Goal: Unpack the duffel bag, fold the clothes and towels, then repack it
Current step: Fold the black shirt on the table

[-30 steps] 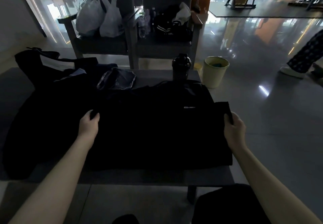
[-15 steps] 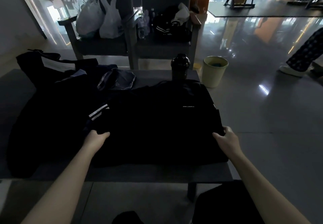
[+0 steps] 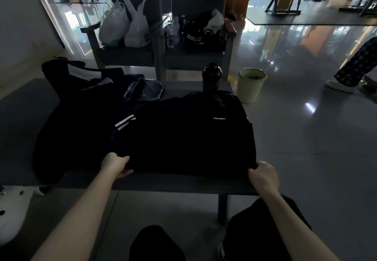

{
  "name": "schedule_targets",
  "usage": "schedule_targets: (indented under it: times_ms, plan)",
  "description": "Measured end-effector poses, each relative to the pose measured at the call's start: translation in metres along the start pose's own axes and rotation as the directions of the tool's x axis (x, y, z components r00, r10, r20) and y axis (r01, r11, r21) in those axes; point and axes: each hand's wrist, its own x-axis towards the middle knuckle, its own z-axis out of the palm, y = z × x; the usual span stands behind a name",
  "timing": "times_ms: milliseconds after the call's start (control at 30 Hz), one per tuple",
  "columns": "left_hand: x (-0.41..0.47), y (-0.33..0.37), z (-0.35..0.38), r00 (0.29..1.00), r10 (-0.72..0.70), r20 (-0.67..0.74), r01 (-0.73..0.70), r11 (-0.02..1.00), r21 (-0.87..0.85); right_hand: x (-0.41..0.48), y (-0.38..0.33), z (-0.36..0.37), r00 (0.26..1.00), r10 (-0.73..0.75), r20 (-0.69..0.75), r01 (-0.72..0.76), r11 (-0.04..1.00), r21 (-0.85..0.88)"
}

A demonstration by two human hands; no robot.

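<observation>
Black top [image 3: 183, 136] with a small white chest logo, spread flat on the right half of a dark grey worktop [image 3: 183, 185]. Left hand [image 3: 117, 165] gripping its near left corner, fingers curled round the hem; right hand [image 3: 263, 176] gripping the near right corner, fingers closed on the cloth. Just left of the top, a dark garment with two white stripes [image 3: 123, 123]. Beyond that, at the far left of the worktop, a dark heap, possibly the open duffel bag [image 3: 67, 73], too dim to be sure. Black shaker bottle [image 3: 211, 77] upright at the far edge. Pale bin [image 3: 252, 85] on the floor, near the far right corner.
</observation>
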Motion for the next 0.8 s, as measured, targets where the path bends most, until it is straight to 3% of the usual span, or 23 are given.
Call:
schedule_targets:
  times_ms: [133, 233, 433, 533, 600, 667, 733, 800]
  plan:
    - [0.002, 0.001, -0.005, 0.981, 0.123, -0.153, -0.099, 0.983, 0.157, 0.006, 0.007, -0.017, 0.999, -0.031, -0.029, 0.030, 0.999, -0.022]
    - [0.005, -0.003, -0.017, 0.955, 0.180, -0.236, -0.117, 0.959, 0.258, 0.010, 0.010, -0.024, 0.999, -0.038, -0.029, 0.039, 0.997, 0.065]
    - [-0.005, -0.015, -0.022, 0.950, 0.197, -0.244, -0.082, 0.908, 0.411, 0.007, 0.011, -0.024, 1.000, 0.016, 0.019, -0.019, 0.984, 0.178]
    - [-0.015, -0.018, -0.016, 0.924, 0.290, -0.251, -0.098, 0.811, 0.577, 0.003, 0.009, -0.019, 1.000, 0.017, 0.024, -0.020, 0.990, 0.139]
    - [-0.021, -0.019, -0.006, 0.859, 0.481, -0.177, -0.189, 0.618, 0.763, 0.001, 0.008, -0.011, 0.995, -0.073, -0.062, 0.075, 0.996, 0.042]
    - [-0.029, -0.015, 0.015, 0.772, 0.635, 0.031, -0.370, 0.409, 0.834, -0.004, 0.002, -0.002, 0.961, -0.252, -0.110, 0.244, 0.966, -0.084]
    - [-0.037, -0.009, 0.041, 0.743, 0.619, 0.255, -0.507, 0.271, 0.818, -0.007, -0.008, 0.008, 0.929, -0.370, 0.023, 0.368, 0.912, -0.184]
    - [-0.039, -0.009, 0.061, 0.789, 0.488, 0.373, -0.540, 0.263, 0.799, -0.007, -0.012, 0.016, 0.920, -0.343, 0.191, 0.385, 0.881, -0.273]
